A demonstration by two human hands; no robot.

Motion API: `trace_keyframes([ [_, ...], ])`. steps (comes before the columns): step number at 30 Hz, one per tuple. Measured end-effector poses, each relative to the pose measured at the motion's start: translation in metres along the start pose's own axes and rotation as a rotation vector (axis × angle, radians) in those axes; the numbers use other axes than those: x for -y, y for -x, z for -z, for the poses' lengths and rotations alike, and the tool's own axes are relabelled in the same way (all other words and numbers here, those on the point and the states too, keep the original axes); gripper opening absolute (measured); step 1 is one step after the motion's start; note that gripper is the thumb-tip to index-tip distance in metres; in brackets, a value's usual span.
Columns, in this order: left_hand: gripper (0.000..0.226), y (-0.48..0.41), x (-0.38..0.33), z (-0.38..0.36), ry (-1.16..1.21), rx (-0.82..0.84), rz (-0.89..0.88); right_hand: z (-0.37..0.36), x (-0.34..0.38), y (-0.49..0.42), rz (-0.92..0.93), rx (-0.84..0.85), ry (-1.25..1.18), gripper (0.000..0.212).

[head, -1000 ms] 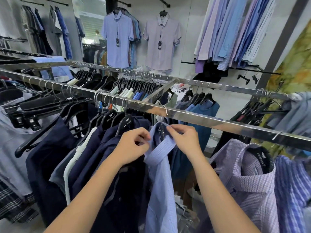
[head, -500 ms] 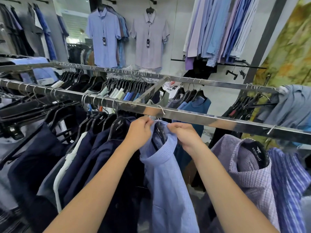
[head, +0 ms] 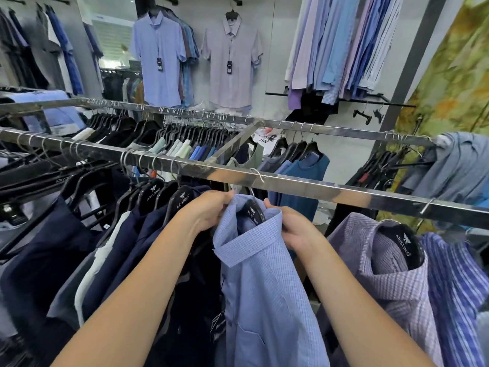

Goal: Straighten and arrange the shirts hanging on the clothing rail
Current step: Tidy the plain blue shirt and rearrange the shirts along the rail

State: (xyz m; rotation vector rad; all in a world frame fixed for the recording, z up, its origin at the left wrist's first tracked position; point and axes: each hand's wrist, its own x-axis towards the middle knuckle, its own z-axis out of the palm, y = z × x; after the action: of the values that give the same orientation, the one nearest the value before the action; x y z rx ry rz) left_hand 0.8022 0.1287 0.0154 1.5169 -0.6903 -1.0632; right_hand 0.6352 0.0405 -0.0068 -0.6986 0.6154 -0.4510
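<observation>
A light blue checked shirt (head: pixel 264 282) hangs on a black hanger (head: pixel 254 213) from the shiny metal rail (head: pixel 312 190). My left hand (head: pixel 209 211) grips the left side of its collar. On the right side of the collar, my right hand (head: pixel 293 229) holds the fabric just below the hanger. Several dark navy shirts (head: pixel 148 234) hang close to the left. To the right hang a lilac checked shirt (head: pixel 381 271) and a blue striped shirt (head: pixel 457 287).
A second rail (head: pixel 330 129) behind carries more hangers and a teal top (head: pixel 304 178). Shirts are displayed on the back wall (head: pixel 230 62). A grey shirt (head: pixel 455 165) is draped over the rail end at right. Empty black hangers (head: pixel 39 178) crowd the left.
Both hands have risen along the collar toward the hanger neck. The collar now stands up around the hanger, and the view has shifted closer to the rail.
</observation>
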Motion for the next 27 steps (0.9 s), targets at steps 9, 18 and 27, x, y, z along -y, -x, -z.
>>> trace_keyframes([
  [9, 0.019, 0.000, 0.020, 0.003, 0.095, 0.040, 0.126, 0.016, 0.002, 0.012, -0.046, 0.065, 0.359, 0.023],
  [18, 0.042, -0.003, 0.012, -0.001, 0.000, 0.030, 0.101, 0.012, 0.005, 0.008, -0.048, 0.010, 0.006, 0.022],
  [27, 0.020, -0.005, 0.024, -0.003, -0.313, -0.100, -0.158, 0.008, -0.002, 0.028, 0.065, 0.087, 0.296, 0.022],
])
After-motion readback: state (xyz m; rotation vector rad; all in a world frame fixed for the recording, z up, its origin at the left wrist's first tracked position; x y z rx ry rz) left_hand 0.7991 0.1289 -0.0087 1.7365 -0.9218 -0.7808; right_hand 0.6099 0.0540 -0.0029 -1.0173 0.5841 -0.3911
